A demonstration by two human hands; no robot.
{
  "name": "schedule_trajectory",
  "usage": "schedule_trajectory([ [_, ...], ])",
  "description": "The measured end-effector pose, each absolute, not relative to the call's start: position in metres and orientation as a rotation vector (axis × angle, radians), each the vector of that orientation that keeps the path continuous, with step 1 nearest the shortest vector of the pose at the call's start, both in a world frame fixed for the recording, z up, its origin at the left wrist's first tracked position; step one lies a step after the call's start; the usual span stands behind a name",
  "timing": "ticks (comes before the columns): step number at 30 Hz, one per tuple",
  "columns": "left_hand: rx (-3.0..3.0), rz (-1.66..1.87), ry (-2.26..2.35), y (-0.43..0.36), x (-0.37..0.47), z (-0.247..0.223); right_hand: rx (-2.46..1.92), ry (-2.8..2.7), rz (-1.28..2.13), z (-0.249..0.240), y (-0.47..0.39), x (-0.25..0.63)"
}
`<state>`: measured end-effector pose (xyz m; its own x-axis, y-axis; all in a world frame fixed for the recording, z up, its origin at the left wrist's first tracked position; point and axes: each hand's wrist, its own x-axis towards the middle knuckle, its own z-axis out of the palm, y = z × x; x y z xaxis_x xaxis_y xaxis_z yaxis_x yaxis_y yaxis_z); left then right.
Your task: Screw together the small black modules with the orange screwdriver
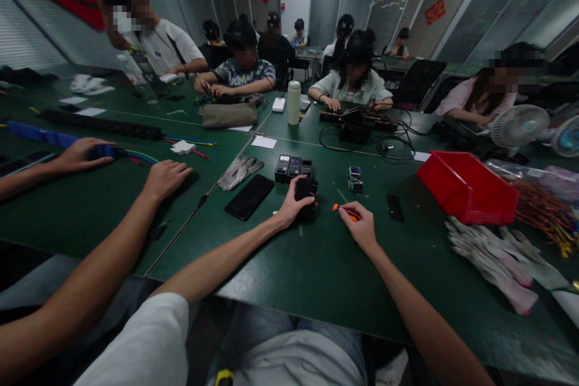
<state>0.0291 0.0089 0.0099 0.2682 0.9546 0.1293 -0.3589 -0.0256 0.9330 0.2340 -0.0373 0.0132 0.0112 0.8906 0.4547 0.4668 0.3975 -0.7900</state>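
Observation:
My left hand is closed around a black box-shaped module, holding it up over the green table. In my right hand is a screwdriver with an orange and black handle. Its thin shaft points left toward the module, and I cannot tell whether the tip touches it. Just behind the held piece stand several similar black modules in a row. A small green-and-grey component lies farther right, with a flat black plate beyond my right hand.
Left of my hand lie a black phone and a grey glove. A red bin, more gloves and bundled wires occupy the right. A co-worker's hands rest at left by a blue strip. A bottle stands behind.

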Motion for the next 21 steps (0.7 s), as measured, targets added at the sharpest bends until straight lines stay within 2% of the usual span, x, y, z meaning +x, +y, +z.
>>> schedule_trajectory([
  [21, 1.26, 1.241, 0.743, 0.0048, 0.029, 0.0114, -1.277, -1.608, 0.407, 0.0116, -0.0367, 0.2383],
])
